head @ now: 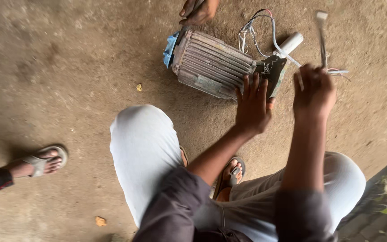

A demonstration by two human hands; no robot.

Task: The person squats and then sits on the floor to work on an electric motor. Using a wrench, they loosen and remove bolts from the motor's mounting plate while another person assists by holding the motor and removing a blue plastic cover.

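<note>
left hand (252,106): fingers spread, pressed flat on near end of ribbed motor (211,65)
right hand (313,92): clenched around thin metal tool (322,38), raised just right of motor
other person's hand (199,11): at motor's far end

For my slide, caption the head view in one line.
Left hand steadies a ribbed motor on the ground; right hand raises a metal tool.

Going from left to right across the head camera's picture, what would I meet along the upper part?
Blue cloth → grey ribbed metal motor casing → left hand → white plastic cylinder → right hand holding a thin metal tool.
</note>
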